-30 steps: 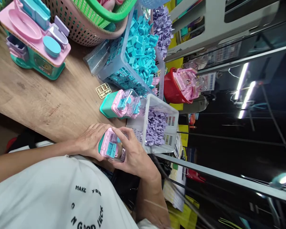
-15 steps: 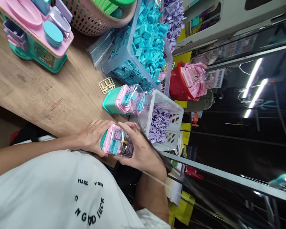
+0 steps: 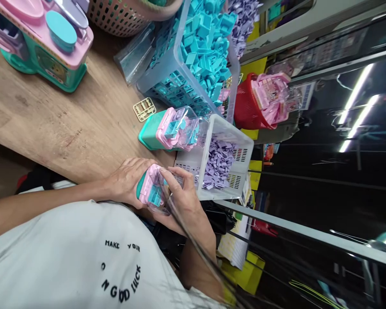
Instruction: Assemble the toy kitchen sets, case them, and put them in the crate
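Toy (image 3: 150,189) in hands (image 3: 127,181), seemingly at table edge (image 3: 32,158)

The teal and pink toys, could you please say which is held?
The lowest toy, between the left hand and right hand; the upper toy and middle toy are untouched.

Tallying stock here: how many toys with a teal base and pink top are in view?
3: a held toy in both hands, a covered toy beside the white crate, and an uncovered toy at the picture's upper left, cut off by the edge. More may be hidden.
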A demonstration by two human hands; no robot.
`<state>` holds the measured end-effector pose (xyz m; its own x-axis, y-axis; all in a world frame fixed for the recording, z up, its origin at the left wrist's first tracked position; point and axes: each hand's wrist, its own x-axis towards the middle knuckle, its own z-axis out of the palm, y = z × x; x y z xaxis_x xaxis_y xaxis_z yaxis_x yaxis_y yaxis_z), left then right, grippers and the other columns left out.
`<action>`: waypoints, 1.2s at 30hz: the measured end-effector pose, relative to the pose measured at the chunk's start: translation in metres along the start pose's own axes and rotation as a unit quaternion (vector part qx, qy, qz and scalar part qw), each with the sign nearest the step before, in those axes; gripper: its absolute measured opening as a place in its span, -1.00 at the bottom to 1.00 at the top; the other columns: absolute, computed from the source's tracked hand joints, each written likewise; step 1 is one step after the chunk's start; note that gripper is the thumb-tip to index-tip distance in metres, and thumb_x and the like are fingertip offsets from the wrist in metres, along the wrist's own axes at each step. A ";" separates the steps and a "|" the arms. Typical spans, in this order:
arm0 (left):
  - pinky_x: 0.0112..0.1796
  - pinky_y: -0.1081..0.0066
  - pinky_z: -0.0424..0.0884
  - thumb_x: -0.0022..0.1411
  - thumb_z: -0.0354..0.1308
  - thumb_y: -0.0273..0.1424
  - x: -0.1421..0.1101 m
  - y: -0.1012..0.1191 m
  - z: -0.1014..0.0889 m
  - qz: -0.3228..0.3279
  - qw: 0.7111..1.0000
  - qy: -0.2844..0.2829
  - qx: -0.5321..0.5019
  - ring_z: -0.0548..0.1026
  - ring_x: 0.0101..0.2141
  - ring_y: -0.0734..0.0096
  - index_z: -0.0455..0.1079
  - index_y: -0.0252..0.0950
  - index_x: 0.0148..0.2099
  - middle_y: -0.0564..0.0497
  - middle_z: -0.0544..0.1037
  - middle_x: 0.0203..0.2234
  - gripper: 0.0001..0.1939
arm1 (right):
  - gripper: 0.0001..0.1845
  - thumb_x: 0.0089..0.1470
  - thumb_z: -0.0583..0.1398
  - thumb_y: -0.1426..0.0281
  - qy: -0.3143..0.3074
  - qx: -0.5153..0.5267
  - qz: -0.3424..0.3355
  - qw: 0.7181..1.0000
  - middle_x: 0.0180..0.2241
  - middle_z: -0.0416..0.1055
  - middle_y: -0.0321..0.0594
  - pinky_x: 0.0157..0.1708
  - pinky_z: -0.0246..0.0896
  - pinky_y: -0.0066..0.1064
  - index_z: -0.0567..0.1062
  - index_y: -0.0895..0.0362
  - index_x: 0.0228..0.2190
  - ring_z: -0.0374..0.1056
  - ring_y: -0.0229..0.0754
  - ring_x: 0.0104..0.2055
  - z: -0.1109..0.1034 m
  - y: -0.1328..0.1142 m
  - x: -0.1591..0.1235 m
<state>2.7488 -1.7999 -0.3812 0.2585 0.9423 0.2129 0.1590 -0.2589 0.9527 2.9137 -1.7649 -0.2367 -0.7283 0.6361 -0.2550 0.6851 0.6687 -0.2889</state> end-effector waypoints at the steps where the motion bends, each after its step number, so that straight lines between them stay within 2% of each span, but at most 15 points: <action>1: 0.16 0.04 0.29 -0.12 0.39 -0.18 0.000 -0.001 0.000 0.001 1.000 0.002 0.003 0.42 0.12 -0.06 0.10 -0.24 0.23 -0.19 0.42 0.13 -0.09 | 0.03 -0.04 0.35 0.40 0.000 0.002 0.000 1.000 0.19 0.06 0.02 0.22 0.32 0.12 0.04 -0.05 0.37 0.15 0.17 0.26 0.000 0.001 0.000; 11: 0.09 0.07 0.32 -0.15 0.42 -0.19 0.000 -0.001 0.000 -0.009 1.000 -0.004 0.008 0.45 0.07 -0.03 0.13 -0.25 0.21 -0.17 0.45 0.09 -0.09 | 0.02 -0.02 0.37 0.38 0.000 0.022 0.022 1.000 0.18 0.07 0.02 0.24 0.32 0.07 0.05 -0.04 0.37 0.18 0.14 0.26 -0.004 0.000 0.000; 19: 0.11 0.06 0.31 -0.12 0.38 -0.22 0.000 -0.001 0.000 0.010 1.000 0.005 0.000 0.43 0.11 -0.05 0.10 -0.25 0.25 -0.19 0.43 0.12 -0.10 | -0.01 0.03 0.36 0.32 -0.023 -0.020 0.029 0.999 0.18 0.09 0.04 0.24 0.30 0.11 0.05 -0.01 0.37 0.16 0.16 0.27 -0.008 -0.009 0.002; 27: 0.13 0.08 0.30 -0.08 0.38 -0.19 -0.002 -0.003 0.002 0.023 1.000 0.019 0.007 0.43 0.12 -0.03 0.12 -0.28 0.25 -0.20 0.43 0.12 -0.11 | -0.05 0.04 0.34 0.36 -0.042 -0.062 0.035 0.997 0.19 0.09 0.06 0.21 0.34 0.11 0.07 0.04 0.37 0.15 0.20 0.25 -0.012 -0.018 0.006; 32: 0.11 0.08 0.31 -0.08 0.38 -0.16 -0.002 -0.001 0.000 0.011 1.000 0.014 0.008 0.43 0.10 -0.03 0.13 -0.29 0.24 -0.19 0.44 0.11 -0.11 | -0.04 0.01 0.35 0.38 -0.065 -0.042 0.027 0.997 0.20 0.07 0.04 0.23 0.32 0.10 0.07 0.01 0.36 0.16 0.18 0.24 -0.012 -0.014 0.007; 36: 0.12 0.07 0.31 -0.13 0.39 -0.21 -0.002 -0.002 -0.002 0.005 1.000 0.004 0.001 0.44 0.09 -0.05 0.15 -0.28 0.23 -0.18 0.45 0.10 -0.11 | -0.01 0.00 0.37 0.36 -0.053 -0.020 0.024 0.998 0.18 0.09 0.02 0.23 0.33 0.09 0.06 -0.01 0.36 0.17 0.15 0.25 -0.008 -0.008 0.005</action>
<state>2.7464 -1.8006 -0.3826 0.2531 0.9411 0.2241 0.1581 -0.2688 0.9501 2.9047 -1.7637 -0.2282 -0.6902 0.6249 -0.3648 0.7180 0.6543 -0.2374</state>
